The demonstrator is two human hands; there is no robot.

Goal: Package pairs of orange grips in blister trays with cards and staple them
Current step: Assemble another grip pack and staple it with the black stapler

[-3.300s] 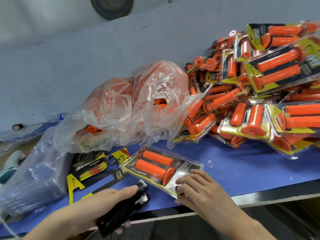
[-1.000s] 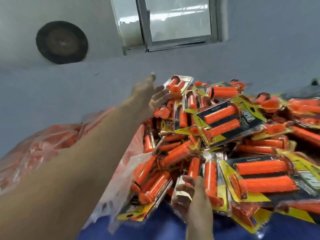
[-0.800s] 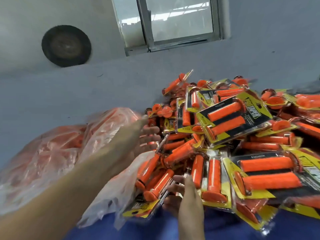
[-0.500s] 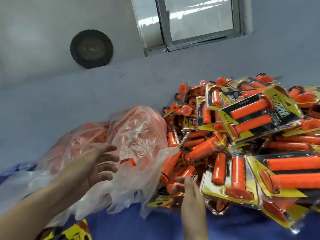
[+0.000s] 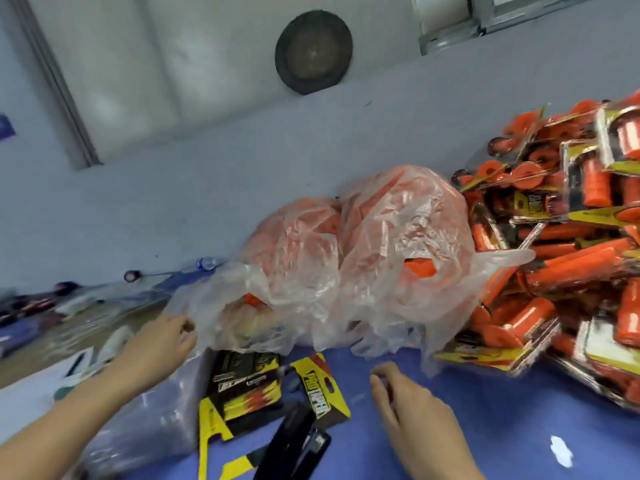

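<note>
Blue table (image 5: pixel 491 420) (strewn with packs (image 5: pixel 568 271)) meets a grey wall (image 5: pixel 207 209).

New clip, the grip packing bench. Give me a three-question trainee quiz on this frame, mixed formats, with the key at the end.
1. Fill in: the pile of finished packs lies on the ___ side of the blue table.
2. True or false: the right hand holds the stapler.
3. The left hand reaches with its fingertips to: A) the stapler B) the clear bag of loose grips C) the pile of finished packs.

Key: 1 right. 2 false: the stapler lies untouched between the hands, and the right hand holds nothing. 3 B.
</note>
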